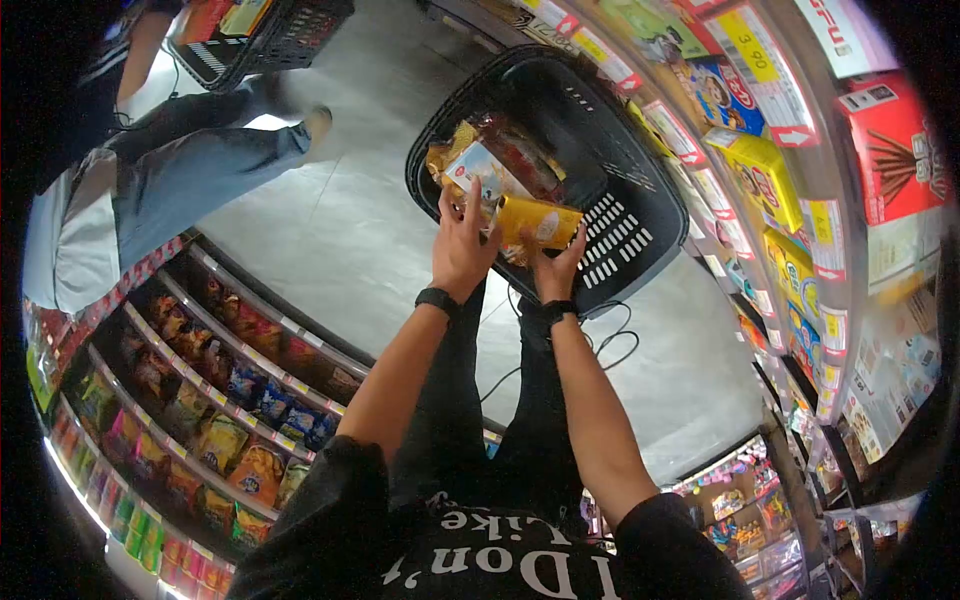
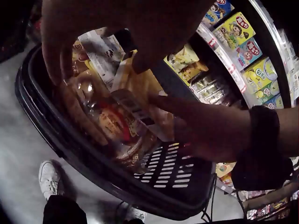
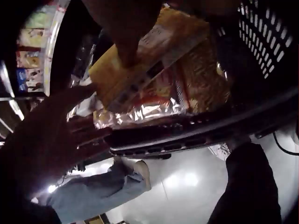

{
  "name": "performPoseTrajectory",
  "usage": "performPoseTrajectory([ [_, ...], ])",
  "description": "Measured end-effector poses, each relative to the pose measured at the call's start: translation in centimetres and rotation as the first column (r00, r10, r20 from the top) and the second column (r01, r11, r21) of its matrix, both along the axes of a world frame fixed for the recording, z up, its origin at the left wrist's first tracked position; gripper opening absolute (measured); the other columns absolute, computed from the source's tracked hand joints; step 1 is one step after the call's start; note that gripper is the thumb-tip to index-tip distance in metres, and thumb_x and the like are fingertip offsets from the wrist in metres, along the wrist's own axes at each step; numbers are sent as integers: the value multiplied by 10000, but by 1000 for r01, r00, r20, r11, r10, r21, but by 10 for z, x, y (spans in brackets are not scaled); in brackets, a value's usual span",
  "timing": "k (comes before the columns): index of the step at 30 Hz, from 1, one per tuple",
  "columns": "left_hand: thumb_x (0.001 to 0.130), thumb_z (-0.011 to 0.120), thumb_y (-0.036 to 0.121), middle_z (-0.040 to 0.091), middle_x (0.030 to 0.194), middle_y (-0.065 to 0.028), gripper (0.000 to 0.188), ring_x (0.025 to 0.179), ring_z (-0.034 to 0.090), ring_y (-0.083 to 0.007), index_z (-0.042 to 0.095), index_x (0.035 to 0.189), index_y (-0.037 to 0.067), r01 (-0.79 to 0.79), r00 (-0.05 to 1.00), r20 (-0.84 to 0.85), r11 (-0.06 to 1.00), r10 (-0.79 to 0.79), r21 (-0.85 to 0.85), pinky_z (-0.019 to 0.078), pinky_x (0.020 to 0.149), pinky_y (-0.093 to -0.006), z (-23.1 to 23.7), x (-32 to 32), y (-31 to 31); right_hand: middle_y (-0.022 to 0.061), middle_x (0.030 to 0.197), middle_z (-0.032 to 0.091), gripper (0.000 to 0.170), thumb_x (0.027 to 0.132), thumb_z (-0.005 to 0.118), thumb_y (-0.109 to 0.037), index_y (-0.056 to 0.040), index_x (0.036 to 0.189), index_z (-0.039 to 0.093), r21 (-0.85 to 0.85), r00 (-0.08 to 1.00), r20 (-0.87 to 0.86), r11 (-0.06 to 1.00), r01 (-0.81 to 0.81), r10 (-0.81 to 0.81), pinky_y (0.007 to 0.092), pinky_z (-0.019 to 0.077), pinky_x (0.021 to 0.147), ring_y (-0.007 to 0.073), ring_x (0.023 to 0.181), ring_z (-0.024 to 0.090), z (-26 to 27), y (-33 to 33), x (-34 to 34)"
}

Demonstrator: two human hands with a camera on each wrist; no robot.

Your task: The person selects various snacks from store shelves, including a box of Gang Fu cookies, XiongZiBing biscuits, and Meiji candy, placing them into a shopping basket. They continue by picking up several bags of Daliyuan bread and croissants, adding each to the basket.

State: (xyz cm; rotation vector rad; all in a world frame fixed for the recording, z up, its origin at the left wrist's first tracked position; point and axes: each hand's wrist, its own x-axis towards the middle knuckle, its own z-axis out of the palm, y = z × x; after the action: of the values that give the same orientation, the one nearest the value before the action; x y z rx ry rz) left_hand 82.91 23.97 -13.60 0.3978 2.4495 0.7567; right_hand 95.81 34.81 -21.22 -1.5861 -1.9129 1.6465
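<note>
A yellow box (image 1: 545,222) is at the near side of the black shopping basket (image 1: 648,185), and my right hand (image 1: 556,272) grips it between thumb and fingers. My left hand (image 1: 463,250) reaches over the basket's left side with fingers extended, touching a blue-and-white package (image 1: 482,165) next to the box. Glossy packets lie under and beside these; a brown one (image 2: 110,123) with a red-orange label shows in the left wrist view. In the right wrist view, the yellow box (image 3: 135,60) lies across shiny snack packaging (image 3: 154,114) near the basket rim. Part of the box is hidden behind my fingers.
Shelves of boxed snacks (image 1: 765,175) with price tags rise close on the right. Low racks of bagged snacks (image 1: 225,440) curve along the left. A person in jeans (image 1: 195,180) stands at upper left beside another basket (image 1: 285,45). A dark cord (image 1: 620,345) hangs below my basket.
</note>
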Motion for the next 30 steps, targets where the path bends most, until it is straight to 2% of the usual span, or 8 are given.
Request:
performPoseTrajectory([
  [3,859,722,221,254,1515,-306,778,1016,660,-373,331,1524,122,-6,1000,1,1000,6,-28,563,830,-422,1,-7,0,157,1262,545,878,733,911,-288,27,1358,380,-272,993,28,957,-99,111,348,443,1005,235,1167,533,17,21,-2],
  [7,863,724,237,239,1518,-311,785,1139,606,-408,322,1518,77,4,1000,5,1000,-4,11,544,887,-436,5,-13,-4,121,1199,595,703,787,873,-218,0,1283,424,-206,998,6,977,-62,65,315,469,952,189,1101,579,5,29,10],
  [11,873,716,244,215,1525,-315,777,1232,533,-454,316,1508,45,-28,1000,-3,999,28,27,503,975,-447,7,-16,-6,88,1110,643,517,880,785,-267,15,1222,520,-495,980,-81,861,118,-181,296,533,839,162,990,634,15,46,24],
  [18,893,716,213,315,1469,-301,732,1277,495,-431,321,1456,-37,-256,934,-196,941,300,223,462,1026,-442,-15,-14,-2,41,1089,661,402,927,724,-287,-17,1190,583,-524,914,27,773,358,-405,262,548,688,125,942,643,57,60,41],
  [21,908,720,197,460,1350,-249,677,1188,565,-332,351,1416,-55,-426,899,294,805,325,412,500,963,-390,4,-8,2,45,1089,658,393,929,722,-289,-22,1184,590,-502,911,3,787,359,-413,253,530,666,118,937,630,75,64,49],
  [22,917,718,177,565,1202,-173,597,1047,614,-222,400,1367,-53,-546,795,533,725,290,420,523,862,-318,24,-7,7,44,1060,659,380,926,726,-278,-19,1174,599,-500,919,14,793,348,-394,253,532,667,118,893,632,84,68,50],
  [26,908,715,125,625,1053,-77,470,905,617,-138,487,1296,-13,-540,720,692,671,56,508,504,760,-266,66,21,11,36,989,686,320,917,737,-242,4,1106,656,-429,976,-170,902,48,-133,251,551,694,110,841,668,159,94,50],
  [30,929,665,33,652,1035,-42,293,885,613,-108,576,1206,3,-519,607,774,647,-182,559,507,775,-266,131,39,19,37,987,702,359,887,767,-165,28,1172,662,-327,967,-246,945,-16,-69,240,546,718,93,832,655,259,121,62],
])
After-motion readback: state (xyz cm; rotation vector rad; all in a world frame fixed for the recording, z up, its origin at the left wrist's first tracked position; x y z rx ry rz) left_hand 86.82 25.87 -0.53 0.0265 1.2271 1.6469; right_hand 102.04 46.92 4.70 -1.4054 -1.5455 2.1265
